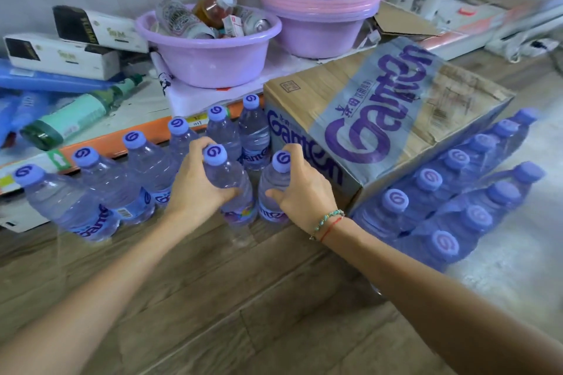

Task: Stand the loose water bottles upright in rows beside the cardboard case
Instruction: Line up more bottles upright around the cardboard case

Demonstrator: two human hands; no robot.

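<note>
Presently we find both hands at work on the floor just left of the case (380,119), which we take as our reference. The left hand (198,179) is wrapped round the shoulder of one bottle (227,186), fingers curled about it; this bottle stands second out from the case in the near row. The right hand (300,186) grips a second bottle (274,189) just beside the case wall, fingers over the cap and thumb on the body. Both bottles look upright and seem to rest on the floor, though their bases are partly hidden.

Behind them, a far row (134,161) of six upright bottles runs leftward from the case. On the opposite side of the case, two further rows (457,192) stand close against it.

We judge the step in hand to be starting a second row left of the case, with two bottles being seated. The next move calls for checking each stands steady, letting go without tipping the neighbours, then fetching more loose bottles; none lie loose in view
</note>
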